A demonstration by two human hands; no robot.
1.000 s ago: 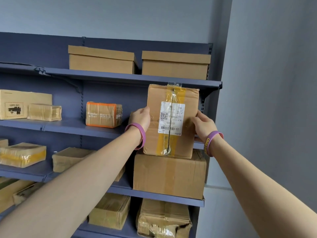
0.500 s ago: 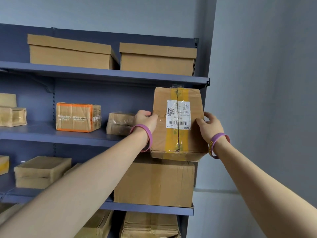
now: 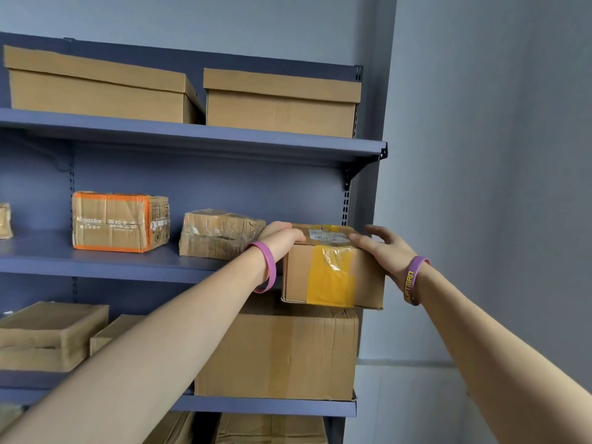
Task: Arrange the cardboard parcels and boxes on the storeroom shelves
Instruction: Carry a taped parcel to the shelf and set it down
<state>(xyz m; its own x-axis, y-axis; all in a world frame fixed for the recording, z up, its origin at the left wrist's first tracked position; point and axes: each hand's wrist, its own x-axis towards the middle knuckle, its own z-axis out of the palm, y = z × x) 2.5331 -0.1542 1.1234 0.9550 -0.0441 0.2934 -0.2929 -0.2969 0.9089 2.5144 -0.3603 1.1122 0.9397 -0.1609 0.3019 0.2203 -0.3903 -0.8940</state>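
Parcel (image 3: 301, 277) with yellow tape (image 3: 330, 274), lying flat at the right end of the middle shelf (image 3: 128, 264), front face jutting out past the shelf lip, just above the big box (image 3: 278, 354) on the shelf below. Cannot tell whether fully settled on the shelf yet.

Steadied from both sides. Left hand (image 3: 283, 235) bent over the top left edge, gripping it. Right hand (image 3: 382, 249) laid on the top right corner, fingers spread and nearly straight, pressing rather than clasping. Probably done this way to keep the load level and square while sliding it back into the free gap beside the crumpled parcel (image 3: 221, 233). Fits the row already on that shelf, small items side by side, with the two lidded boxes (image 3: 282, 100) kept on the shelf above.

White shipping label (image 3: 326, 235) on the top face, seen too edge-on to read. Orange-taped box (image 3: 118, 221) further left, printed with a Latin word starting with "A" and Chinese characters, too blurred to spell out. Purple wristband (image 3: 415, 280) on the right wrist, yellow letters ending in "PTMAN".
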